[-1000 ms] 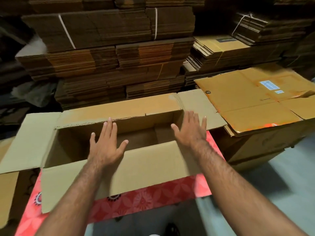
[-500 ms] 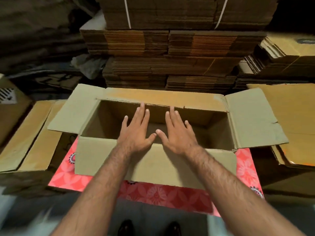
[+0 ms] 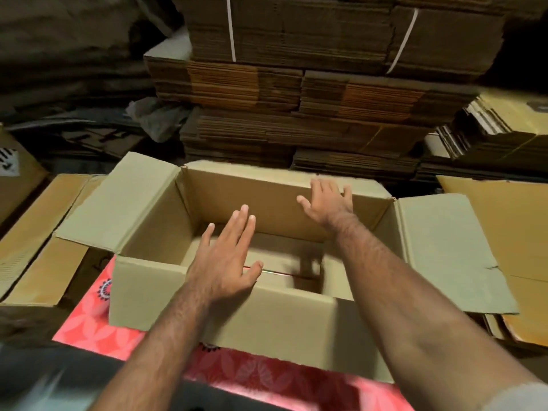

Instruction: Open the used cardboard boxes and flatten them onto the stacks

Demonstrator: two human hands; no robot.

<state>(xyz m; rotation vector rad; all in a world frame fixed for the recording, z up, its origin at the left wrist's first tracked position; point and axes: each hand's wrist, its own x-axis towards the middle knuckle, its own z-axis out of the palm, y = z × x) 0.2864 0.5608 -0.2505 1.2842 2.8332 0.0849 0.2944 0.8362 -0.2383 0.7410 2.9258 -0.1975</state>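
Stacked corrugated sheets (image 3: 296,93) back an open box (image 3: 267,324); left hand (image 3: 225,259) flat, right hand (image 3: 326,203) spread on its far wall

Pink floral-patterned sheet (image 3: 89,324) seen spread at lower left and centre. Crumpled grey plastic wrap (image 3: 154,115) lodged at upper left. Black-and-white label (image 3: 8,161) seen at left edge.

Left hand (image 3: 225,262) and right hand (image 3: 326,203) reach flat into open box (image 3: 267,327).
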